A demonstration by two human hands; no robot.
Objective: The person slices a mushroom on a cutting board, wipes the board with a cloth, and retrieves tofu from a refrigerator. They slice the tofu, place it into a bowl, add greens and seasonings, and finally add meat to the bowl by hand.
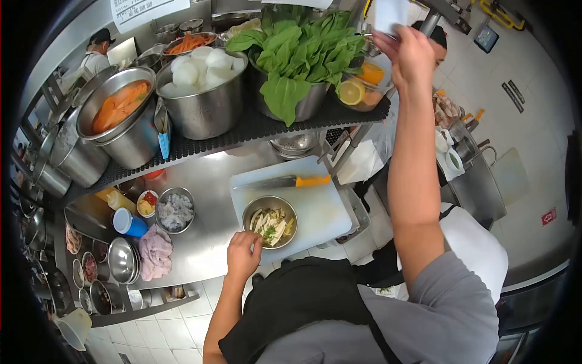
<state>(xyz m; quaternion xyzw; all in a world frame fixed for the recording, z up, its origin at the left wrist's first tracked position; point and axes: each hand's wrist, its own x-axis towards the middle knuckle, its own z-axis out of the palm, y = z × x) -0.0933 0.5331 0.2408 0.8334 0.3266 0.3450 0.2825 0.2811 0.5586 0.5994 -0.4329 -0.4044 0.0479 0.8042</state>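
My left hand [244, 252] is closed at the near-left rim of a small metal bowl [293, 229]. Pale strips, darker pieces and a bit of green herb lie in the bowl. It stands on a white cutting board [327, 209], in front of a knife [267, 182] with a yellow handle. High at the upper right, my right hand [409, 54] is raised beside the shelf's end, its fingers closed on a white paper slip [390, 15], slightly blurred. Leafy greens [303, 48] in a metal pot are just left of that hand.
Along the raised shelf [242, 130] stand a pot of white peeled pieces [203, 70], a bowl of orange slices [121, 106] and a lemon half [351, 93]. Below are a bowl of shrimp [174, 209], a blue-and-white container [129, 223] and a cloth [155, 252]. Other people are nearby.
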